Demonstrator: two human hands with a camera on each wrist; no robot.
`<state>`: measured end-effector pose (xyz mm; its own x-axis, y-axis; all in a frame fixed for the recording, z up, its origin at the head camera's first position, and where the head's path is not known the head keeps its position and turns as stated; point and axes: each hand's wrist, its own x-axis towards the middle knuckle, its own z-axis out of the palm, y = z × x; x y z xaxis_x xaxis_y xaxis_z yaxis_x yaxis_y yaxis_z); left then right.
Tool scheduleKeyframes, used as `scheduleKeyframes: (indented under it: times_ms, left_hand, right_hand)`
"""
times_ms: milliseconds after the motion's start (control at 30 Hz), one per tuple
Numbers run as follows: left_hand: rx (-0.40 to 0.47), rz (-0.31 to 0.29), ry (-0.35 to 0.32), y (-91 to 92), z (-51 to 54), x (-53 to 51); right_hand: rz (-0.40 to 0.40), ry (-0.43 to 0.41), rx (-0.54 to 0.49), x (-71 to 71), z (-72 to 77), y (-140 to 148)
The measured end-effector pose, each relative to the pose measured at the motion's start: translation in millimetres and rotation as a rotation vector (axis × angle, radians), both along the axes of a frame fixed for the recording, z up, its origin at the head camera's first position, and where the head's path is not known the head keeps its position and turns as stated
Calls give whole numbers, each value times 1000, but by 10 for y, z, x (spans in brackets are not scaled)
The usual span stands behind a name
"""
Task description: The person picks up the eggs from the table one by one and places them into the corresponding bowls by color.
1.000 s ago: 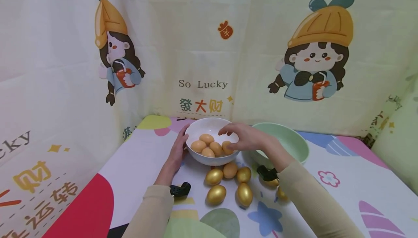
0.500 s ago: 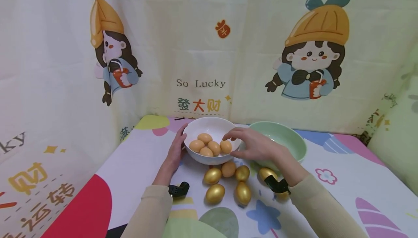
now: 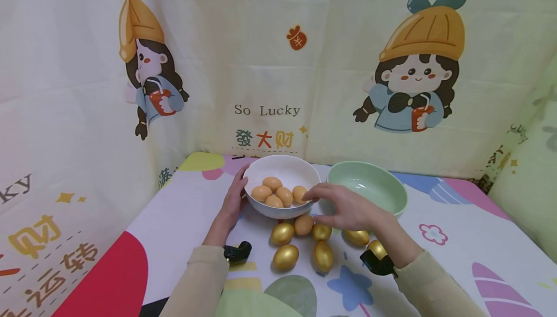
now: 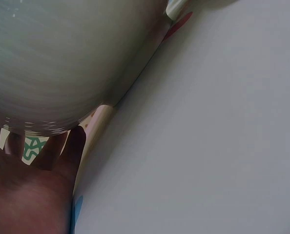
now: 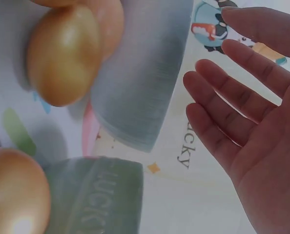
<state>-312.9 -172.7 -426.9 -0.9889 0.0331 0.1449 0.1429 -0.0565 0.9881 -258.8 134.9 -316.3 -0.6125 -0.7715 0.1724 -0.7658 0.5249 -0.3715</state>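
Note:
My left hand (image 3: 229, 203) rests against the left side of a white bowl (image 3: 283, 166), its fingers lying along the outer wall. Inside the bowl sit several brown eggs (image 3: 284, 196). At the bowl's right rim hovers my right hand (image 3: 350, 207), fingers loosely extended; the right wrist view shows nothing in its palm (image 5: 267, 161). One more brown egg (image 3: 303, 224) lies on the table in front of the bowl. Around it are several golden eggs (image 3: 285, 257), some partly under my right arm. The left wrist view shows the bowl's outer wall (image 4: 76, 58) above my left fingers (image 4: 74, 146).
A pale green bowl (image 3: 374, 181) stands right of the white one, partly behind my right hand; the part of its inside in view is bare. The patterned tablecloth (image 3: 174, 220) runs up to a printed curtain (image 3: 270, 75) at the back and sides.
My right hand let go of a brown egg in the white bowl, then drew back rightward and toward me over the rim. My left hand stayed on the bowl.

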Motion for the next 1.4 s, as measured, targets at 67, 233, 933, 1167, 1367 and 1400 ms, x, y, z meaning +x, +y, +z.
scheduleKeyframes:
  times_ms: [67, 233, 933, 1167, 1367, 1400]
  left_hand:
    - [2, 2, -3, 0, -1, 2]
    - [-5, 5, -5, -1, 0, 1]
    - [-9, 8, -13, 2, 19, 12]
    - [2, 7, -12, 20, 41, 12]
    - [10, 6, -21, 15, 58, 36]
    - [9, 8, -22, 12, 59, 40]
  right_hand:
    - [-3, -8, 1, 21, -28, 13]
    - [8, -35, -11, 44, -141, 58]
    - [17, -30, 36, 24, -484, 42]
    - [14, -42, 20, 33, -490, 46]
    - [33, -29, 17, 36, -524, 55]
    - [34, -32, 16, 37, -527, 54]
